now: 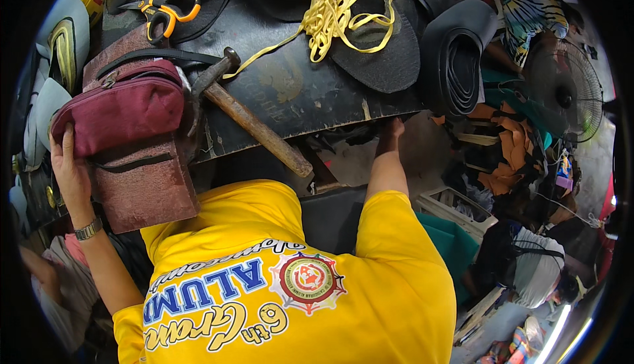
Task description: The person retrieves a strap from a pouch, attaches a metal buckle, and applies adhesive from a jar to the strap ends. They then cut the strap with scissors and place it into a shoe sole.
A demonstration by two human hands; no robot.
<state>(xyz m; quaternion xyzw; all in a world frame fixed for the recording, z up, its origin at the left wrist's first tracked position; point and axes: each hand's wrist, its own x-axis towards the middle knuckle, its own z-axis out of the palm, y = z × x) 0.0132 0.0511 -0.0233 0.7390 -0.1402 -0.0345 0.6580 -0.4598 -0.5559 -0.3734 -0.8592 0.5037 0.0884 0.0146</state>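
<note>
My left hand (69, 169), with a metal watch at the wrist, is closed at the left end of a maroon zippered pouch (132, 116). Some of its fingers are hidden by the pouch. The pouch lies over a worn reddish-brown slab (142, 195) that sticks out past the table edge. Just right of the pouch rests a hammer (261, 126), its wooden handle slanting over the edge. My right hand (395, 127) is at the table's front edge, mostly in shadow; its fingers are hidden.
Orange-handled scissors (165, 14) and a tangle of yellow cord (340, 10) lie on the black table (264, 100). A dark sole-shaped piece (383, 60) and a rolled black sheet (456, 53) are at the right. Beyond are a fan (564, 93) and brown scraps (505, 143).
</note>
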